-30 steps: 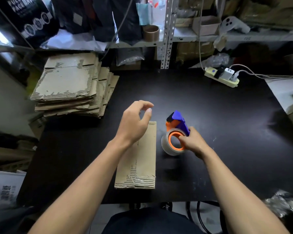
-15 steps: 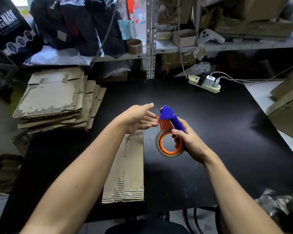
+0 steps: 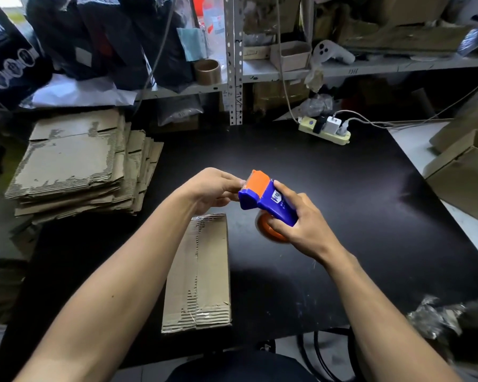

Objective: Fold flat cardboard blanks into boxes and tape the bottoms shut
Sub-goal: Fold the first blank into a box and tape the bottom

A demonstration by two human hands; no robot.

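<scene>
My right hand (image 3: 298, 224) grips a blue and orange tape dispenser (image 3: 262, 199), lifted above the black table (image 3: 329, 188) with its cutter end tilted up. The orange roll core shows under my fingers. My left hand (image 3: 213, 188) has its fingertips at the dispenser's orange front edge; whether they pinch the tape end cannot be told. A narrow flat cardboard blank (image 3: 202, 271) lies on the table below my left forearm. A stack of flat cardboard blanks (image 3: 75, 164) lies at the table's left.
A power strip (image 3: 326, 130) with plugs and cables lies at the back of the table. Folded brown boxes (image 3: 467, 166) stand on a white surface at right. Cluttered metal shelves run along the back. Crumpled plastic (image 3: 436, 318) lies at the front right corner.
My right hand raised the tape dispenser off the table and turned its cutter end upward. My left hand moved right from above the blank to the dispenser's front edge.
</scene>
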